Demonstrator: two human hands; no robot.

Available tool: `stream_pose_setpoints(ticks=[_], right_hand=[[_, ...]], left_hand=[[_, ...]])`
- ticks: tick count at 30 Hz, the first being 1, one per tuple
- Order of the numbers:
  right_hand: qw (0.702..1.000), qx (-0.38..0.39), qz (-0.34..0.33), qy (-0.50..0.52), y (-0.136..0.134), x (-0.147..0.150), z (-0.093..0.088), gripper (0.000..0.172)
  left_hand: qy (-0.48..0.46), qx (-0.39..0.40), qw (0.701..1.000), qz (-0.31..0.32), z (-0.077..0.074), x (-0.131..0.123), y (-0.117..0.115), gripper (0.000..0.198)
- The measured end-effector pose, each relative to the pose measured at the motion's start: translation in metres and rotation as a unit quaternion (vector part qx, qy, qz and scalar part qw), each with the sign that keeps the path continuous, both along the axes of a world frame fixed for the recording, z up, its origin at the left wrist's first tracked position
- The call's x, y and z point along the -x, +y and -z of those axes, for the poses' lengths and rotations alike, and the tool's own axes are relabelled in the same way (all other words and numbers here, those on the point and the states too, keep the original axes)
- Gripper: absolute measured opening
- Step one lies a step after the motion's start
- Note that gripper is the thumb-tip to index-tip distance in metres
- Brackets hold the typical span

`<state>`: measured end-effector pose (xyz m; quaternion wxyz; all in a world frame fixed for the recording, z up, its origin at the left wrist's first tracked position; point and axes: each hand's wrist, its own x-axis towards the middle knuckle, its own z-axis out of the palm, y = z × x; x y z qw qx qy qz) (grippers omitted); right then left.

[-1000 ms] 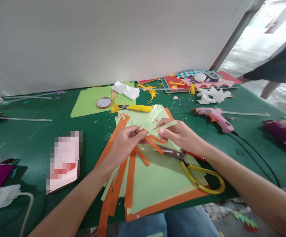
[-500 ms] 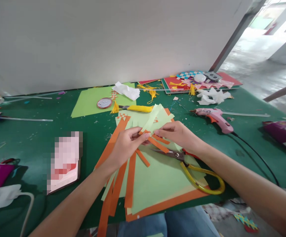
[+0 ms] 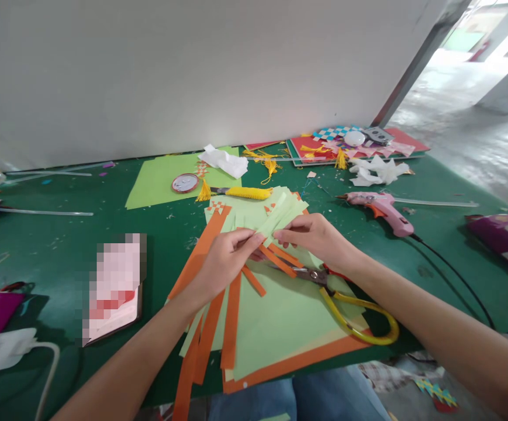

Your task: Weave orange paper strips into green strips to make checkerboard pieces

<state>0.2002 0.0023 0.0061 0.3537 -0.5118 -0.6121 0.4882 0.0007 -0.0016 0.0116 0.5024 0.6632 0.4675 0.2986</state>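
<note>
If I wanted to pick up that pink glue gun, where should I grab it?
Probably by the handle of the pink glue gun, coming from the near right. It lies flat on its side, nozzle pointing left, and the handle angles toward the near right with nothing crowding it.

Our left hand (image 3: 223, 260) and right hand (image 3: 315, 237) meet mid-scene, fingertips nearly touching. Both are pinched, thumb against forefinger, with the backs turned up. Our left forearm (image 3: 140, 356) comes in from the near left and our right forearm (image 3: 433, 327) from the near right, both bare and angled toward the far middle.
</note>
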Motion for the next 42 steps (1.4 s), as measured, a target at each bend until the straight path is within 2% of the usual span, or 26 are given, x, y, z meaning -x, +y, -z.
stream_pose_setpoints(ticks=[4,10,14,21,33,37,39,42], right_hand=[[1.0,-0.002,0.002,0.0,-0.0001,-0.0001,0.0005,0.031],[1.0,-0.008,-0.002,-0.007,0.0,-0.0002,0.001,0.031],[1.0,0.022,-0.017,-0.006,-0.0004,0.0021,0.0015,0.03],[0.997,0.067,0.006,0.042,-0.0018,0.006,0.002,0.034],[0.991,0.092,-0.015,0.096,-0.0011,0.0066,0.0007,0.028],[0.987,0.112,-0.06,0.095,-0.0011,0.0049,0.004,0.023],[0.981,0.122,-0.086,0.121,-0.0012,0.0045,0.0053,0.02],[0.971,0.14,-0.087,0.173,-0.001,0.0048,0.0052,0.02]], left_hand=[[0.02,-0.006,1.0,-0.007,0.0024,0.0007,0.0005,0.034],[-0.007,0.011,1.0,0.008,-0.001,-0.0003,-0.0008,0.032],[-0.015,0.017,1.0,0.008,-0.004,-0.0015,-0.0016,0.031],[-0.083,0.076,0.993,0.033,-0.0002,-0.0033,-0.0021,0.034],[-0.077,0.054,0.994,0.048,0.0004,-0.0014,-0.0025,0.025],[-0.082,0.059,0.993,0.057,0.0005,-0.0017,-0.0027,0.028],[-0.087,0.071,0.991,0.068,-0.0001,-0.0018,-0.0034,0.03],[-0.091,0.089,0.989,0.077,-0.001,-0.002,-0.0051,0.032]])
